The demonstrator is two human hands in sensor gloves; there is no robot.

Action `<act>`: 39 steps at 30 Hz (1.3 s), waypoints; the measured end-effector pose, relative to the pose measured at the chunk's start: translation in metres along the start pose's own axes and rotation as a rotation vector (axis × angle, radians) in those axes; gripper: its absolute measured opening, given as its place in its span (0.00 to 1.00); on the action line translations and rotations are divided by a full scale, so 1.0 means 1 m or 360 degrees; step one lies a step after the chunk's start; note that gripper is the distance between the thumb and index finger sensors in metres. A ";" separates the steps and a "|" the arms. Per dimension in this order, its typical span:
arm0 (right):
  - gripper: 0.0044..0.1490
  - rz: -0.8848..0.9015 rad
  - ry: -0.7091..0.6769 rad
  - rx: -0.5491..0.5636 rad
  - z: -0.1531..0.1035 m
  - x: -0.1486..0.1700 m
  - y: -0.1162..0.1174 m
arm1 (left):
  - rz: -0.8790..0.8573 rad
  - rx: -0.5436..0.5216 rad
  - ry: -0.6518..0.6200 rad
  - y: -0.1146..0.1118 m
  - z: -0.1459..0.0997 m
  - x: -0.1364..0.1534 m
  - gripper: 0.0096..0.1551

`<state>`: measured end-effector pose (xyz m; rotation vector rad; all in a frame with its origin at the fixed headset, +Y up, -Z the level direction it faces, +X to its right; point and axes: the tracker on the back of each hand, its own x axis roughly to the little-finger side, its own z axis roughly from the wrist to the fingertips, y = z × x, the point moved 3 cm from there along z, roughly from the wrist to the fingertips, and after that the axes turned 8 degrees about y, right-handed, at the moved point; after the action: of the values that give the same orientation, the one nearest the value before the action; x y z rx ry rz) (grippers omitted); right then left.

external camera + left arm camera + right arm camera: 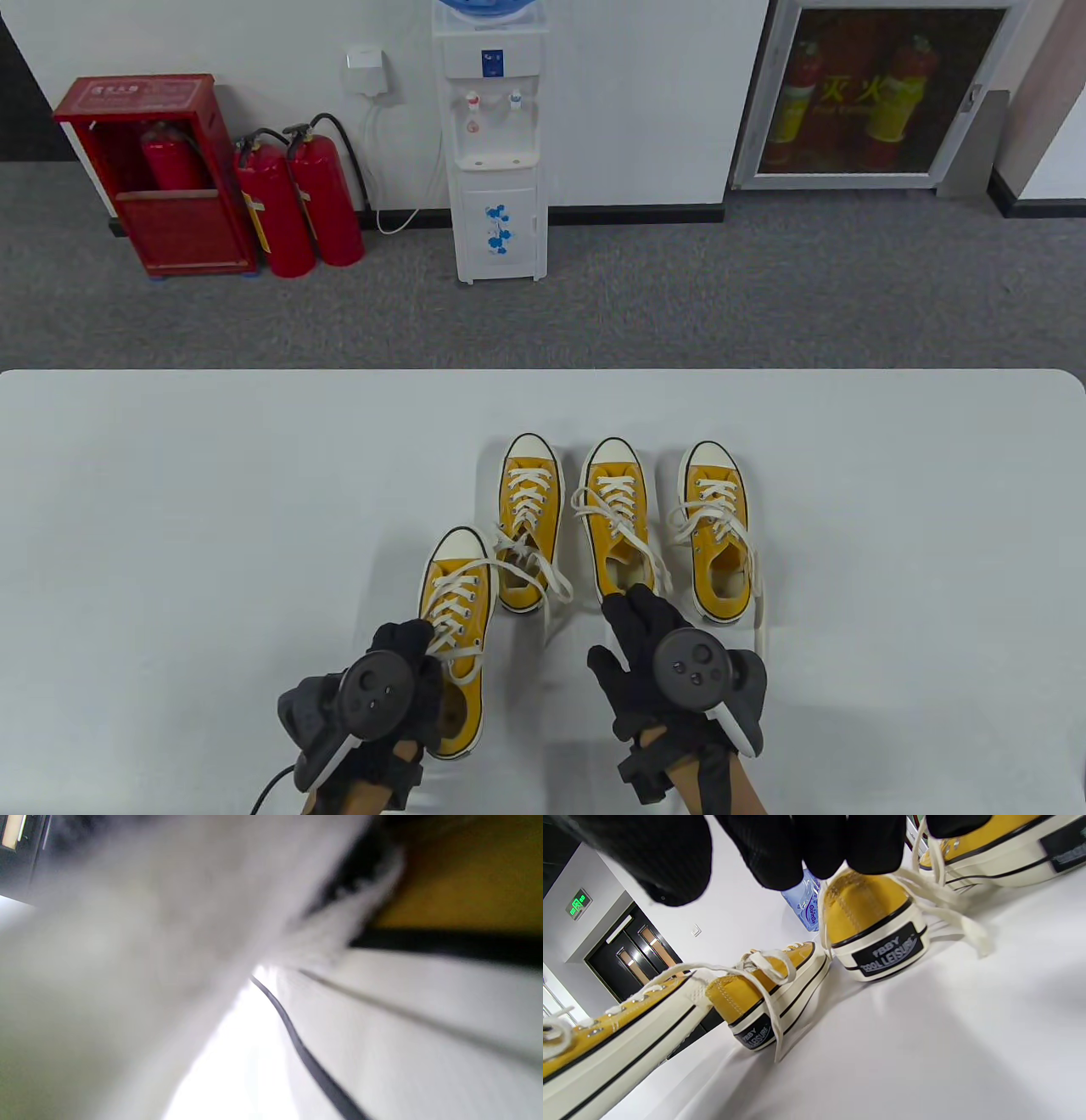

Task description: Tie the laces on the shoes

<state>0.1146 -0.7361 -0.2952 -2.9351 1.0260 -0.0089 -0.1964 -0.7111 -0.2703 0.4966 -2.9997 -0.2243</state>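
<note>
Four yellow canvas sneakers with white laces stand on the white table (212,526). The nearest sneaker (462,594) sits apart from the row, closer to me, its laces loose. My left hand (407,645) curls over its left side by the eyelets. The left wrist view is a blur of white sole (403,1018) and yellow canvas (466,878). My right hand (629,613) reaches with straight fingers (865,844) to the heel of the third sneaker (615,526), whose heel (878,929) lies just under the fingertips. Whether they touch cannot be told.
The second sneaker (530,518) and the fourth sneaker (717,526) flank the third one, with loose lace ends trailing on the table. Beyond the far table edge stand a water dispenser (496,144) and red fire extinguishers (297,204) on grey carpet.
</note>
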 end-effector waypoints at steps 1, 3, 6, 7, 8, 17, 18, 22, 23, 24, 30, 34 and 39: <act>0.46 -0.0002 0.0002 -0.0004 0.000 0.000 0.000 | 0.0013 -0.0002 0.0001 -0.002 -0.001 0.001 0.23; 0.46 -0.0006 0.0005 -0.0006 0.000 0.000 0.000 | 0.0020 0.0032 0.0012 -0.008 -0.001 0.004 0.23; 0.46 -0.0007 0.0009 -0.0013 0.000 0.001 0.001 | 0.0015 0.0107 0.0034 -0.017 0.000 0.007 0.23; 0.46 -0.0010 0.0009 -0.0016 0.000 0.001 0.001 | 0.0036 0.0121 0.0035 -0.020 0.000 0.006 0.23; 0.46 -0.0014 0.0011 -0.0020 0.000 0.001 0.001 | 0.0055 0.0139 0.0039 -0.022 0.000 0.006 0.24; 0.46 -0.0032 0.0033 -0.0055 0.001 0.002 0.005 | 0.0063 0.0368 0.0046 -0.035 0.003 0.008 0.25; 0.46 -0.0029 0.0035 -0.0054 0.001 0.002 0.005 | 0.0061 0.0389 0.0043 -0.034 0.003 0.008 0.25; 0.46 -0.0025 0.0036 -0.0057 0.001 0.002 0.005 | -0.0022 0.0487 0.0023 -0.029 0.003 0.011 0.30; 0.46 -0.0026 0.0035 -0.0057 0.001 0.002 0.005 | -0.0049 0.0534 0.0015 -0.027 0.003 0.012 0.31; 0.46 -0.0027 0.0035 -0.0057 0.002 0.002 0.005 | -0.0072 0.0566 0.0014 -0.026 0.003 0.013 0.34; 0.46 -0.0022 0.0031 -0.0055 0.002 0.003 0.005 | -0.0280 0.0717 0.0023 -0.011 0.007 0.020 0.40; 0.46 -0.0011 0.0025 -0.0042 0.002 0.002 0.003 | -0.0317 0.0704 0.0090 0.005 0.015 0.023 0.40; 0.46 -0.0010 0.0016 -0.0038 0.002 0.002 0.002 | -0.0271 0.0645 0.0242 0.014 0.038 0.026 0.41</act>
<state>0.1145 -0.7389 -0.2975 -2.9630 1.0254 -0.0117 -0.2296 -0.7017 -0.3036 0.7658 -2.8528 0.4014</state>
